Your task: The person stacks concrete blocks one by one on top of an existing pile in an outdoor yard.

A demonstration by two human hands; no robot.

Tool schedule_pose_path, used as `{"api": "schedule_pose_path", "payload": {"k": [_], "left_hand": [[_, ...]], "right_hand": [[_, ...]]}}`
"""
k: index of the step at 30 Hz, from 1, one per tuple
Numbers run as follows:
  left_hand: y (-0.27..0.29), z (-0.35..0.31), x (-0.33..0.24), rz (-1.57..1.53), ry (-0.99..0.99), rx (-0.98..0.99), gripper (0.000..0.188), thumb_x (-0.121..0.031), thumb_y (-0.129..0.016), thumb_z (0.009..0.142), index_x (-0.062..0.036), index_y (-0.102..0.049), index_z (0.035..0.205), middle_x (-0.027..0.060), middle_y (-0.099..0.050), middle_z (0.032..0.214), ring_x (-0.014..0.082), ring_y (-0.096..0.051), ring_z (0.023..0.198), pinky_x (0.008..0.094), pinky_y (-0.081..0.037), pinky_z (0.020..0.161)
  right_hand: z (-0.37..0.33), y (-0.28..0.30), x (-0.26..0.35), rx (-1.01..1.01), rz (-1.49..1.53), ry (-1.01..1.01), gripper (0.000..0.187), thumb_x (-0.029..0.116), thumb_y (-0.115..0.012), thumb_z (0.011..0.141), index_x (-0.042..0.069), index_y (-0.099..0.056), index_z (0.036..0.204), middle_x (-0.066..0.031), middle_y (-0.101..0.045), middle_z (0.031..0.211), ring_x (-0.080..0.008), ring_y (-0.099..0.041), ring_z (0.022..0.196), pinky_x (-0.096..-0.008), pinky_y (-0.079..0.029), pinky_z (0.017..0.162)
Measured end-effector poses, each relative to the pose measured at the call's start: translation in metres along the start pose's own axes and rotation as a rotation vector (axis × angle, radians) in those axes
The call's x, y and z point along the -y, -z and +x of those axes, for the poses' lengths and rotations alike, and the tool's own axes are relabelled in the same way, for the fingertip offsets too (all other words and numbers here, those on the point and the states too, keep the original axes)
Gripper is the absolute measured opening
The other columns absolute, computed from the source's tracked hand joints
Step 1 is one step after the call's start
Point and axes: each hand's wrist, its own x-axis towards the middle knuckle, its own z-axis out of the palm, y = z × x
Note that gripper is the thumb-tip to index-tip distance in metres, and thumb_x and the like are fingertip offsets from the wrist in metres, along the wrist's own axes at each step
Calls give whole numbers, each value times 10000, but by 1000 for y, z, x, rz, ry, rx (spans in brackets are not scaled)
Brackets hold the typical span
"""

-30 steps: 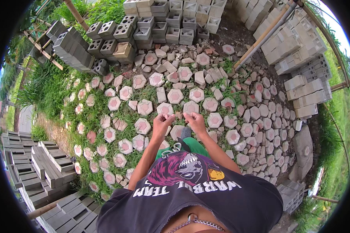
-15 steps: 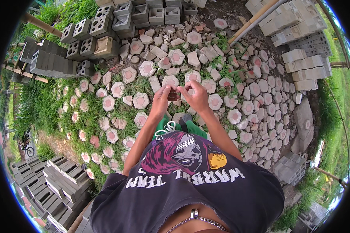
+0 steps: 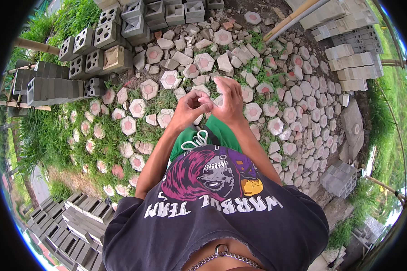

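Note:
My left hand (image 3: pixel 192 108) and my right hand (image 3: pixel 229 101) meet in front of my waist, above the green shorts (image 3: pixel 221 131). The left one is closed, its fingers curled and the thumb reaching against the base of my right hand's thumb. Whatever may be between those fingertips is hidden or too small to make out. Fingers of the right hand are stretched forward, slightly bent, and I see nothing held in them. Beneath both hands, hexagonal paving stones (image 3: pixel 205 63) with reddish centres lie in the ground.
Hollow concrete blocks (image 3: pixel 108 34) are stacked at the far left, more grey blocks (image 3: pixel 79 226) at the near left. Pale block stacks (image 3: pixel 352 67) stand far right beside a slanting bamboo pole (image 3: pixel 289 22). Broken stones (image 3: pixel 183 58) lie ahead; grass (image 3: pixel 59 131) grows on the left.
Both hands were apart at the fingertips with fingers bent inward. Now they touch, the right fingers have straightened forward, and the left fingers have curled in. The view has shifted slightly.

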Motion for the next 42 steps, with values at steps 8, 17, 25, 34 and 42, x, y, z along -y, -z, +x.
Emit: {"api": "schedule_pose_path", "payload": {"k": [8,17,25,34,42], "left_hand": [[-4,91,1,-46,-77,-90,187,3,-637,854,31,-581,1030,60,-647,923,123,-616,841,275,-508,786],[-39,229,31,53,78,-206,104,-86,-618,872,7,-610,918,39,-633,804,95,-566,710,252,-469,671],[-74,295,37,267,160,-293,178,-163,-680,782,-6,-606,818,-9,-564,724,62,-495,675,233,-428,635],[-70,356,67,167,259,-380,147,-146,-605,822,1,-590,822,11,-573,756,86,-539,701,247,-449,654],[-39,458,107,227,444,-308,285,-271,-621,861,10,-633,810,31,-588,669,101,-518,610,277,-450,596]], "right_hand": [[46,-13,-84,-57,53,42,733,325,-817,691,51,-446,1261,-99,-550,1159,-274,-536,1058,-467,-400,931],[70,-7,-242,537,101,-225,543,450,-684,767,23,-615,1096,-147,-652,1010,-322,-602,980,-423,-446,887],[78,3,-320,678,172,-290,557,494,-644,798,15,-612,1082,-160,-653,1012,-350,-613,969,-440,-477,841],[95,-11,-359,796,232,-474,443,250,-716,736,32,-600,1104,-150,-647,1024,-344,-609,970,-437,-479,837],[106,-54,-434,933,63,-645,336,181,-697,781,26,-603,1064,-155,-644,997,-343,-617,924,-418,-483,797]]}}
